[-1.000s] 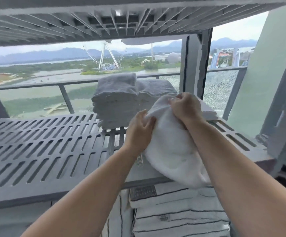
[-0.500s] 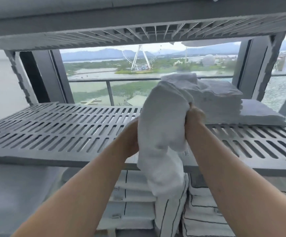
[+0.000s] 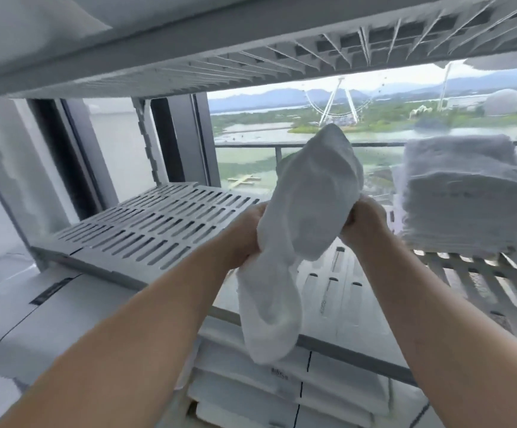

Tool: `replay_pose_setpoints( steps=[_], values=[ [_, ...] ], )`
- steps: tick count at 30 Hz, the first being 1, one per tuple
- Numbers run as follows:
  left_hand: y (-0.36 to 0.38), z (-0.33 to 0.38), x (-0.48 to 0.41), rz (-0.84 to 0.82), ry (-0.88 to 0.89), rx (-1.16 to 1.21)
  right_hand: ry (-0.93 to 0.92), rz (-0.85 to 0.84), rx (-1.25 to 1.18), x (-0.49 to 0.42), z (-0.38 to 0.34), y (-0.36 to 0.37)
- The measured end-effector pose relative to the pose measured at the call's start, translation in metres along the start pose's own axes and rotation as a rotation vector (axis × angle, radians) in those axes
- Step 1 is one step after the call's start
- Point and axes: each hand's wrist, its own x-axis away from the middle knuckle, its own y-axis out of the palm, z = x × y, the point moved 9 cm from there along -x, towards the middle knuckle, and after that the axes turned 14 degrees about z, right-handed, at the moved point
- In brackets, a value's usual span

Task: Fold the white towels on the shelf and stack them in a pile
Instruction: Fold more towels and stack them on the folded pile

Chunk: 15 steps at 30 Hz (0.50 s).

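A crumpled white towel (image 3: 306,217) hangs in the air above the front edge of the slotted grey shelf (image 3: 146,230). My left hand (image 3: 245,236) grips its left side and my right hand (image 3: 362,223) grips its right side, both with fingers curled into the cloth. The towel's upper end sticks up above my hands and its lower end droops past the shelf edge. A pile of folded white towels (image 3: 464,196) stands on the shelf to the right, just beyond my right hand.
Another slotted shelf (image 3: 251,60) runs close overhead. Below the shelf lie folded white linens with black stripes (image 3: 282,384). A grey appliance top (image 3: 50,310) sits at the lower left. Behind the shelf is a window and a railing (image 3: 251,145).
The view has swung left, so the folded pile now sits at the far right. My hands have lifted the towel clear of the shelf and bunched it between them.
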Motion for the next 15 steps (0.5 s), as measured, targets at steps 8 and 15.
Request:
replay_pose_setpoints(
  steps=[8, 15],
  values=[
    [-0.085, 0.013, -0.075, 0.459, 0.352, -0.955, 0.213, 0.096, 0.210, -0.035, 0.061, -0.008],
    [-0.119, -0.051, -0.117, 0.245, 0.220, -0.955, -0.097, 0.202, 0.579, -0.027, 0.055, 0.017]
  ],
)
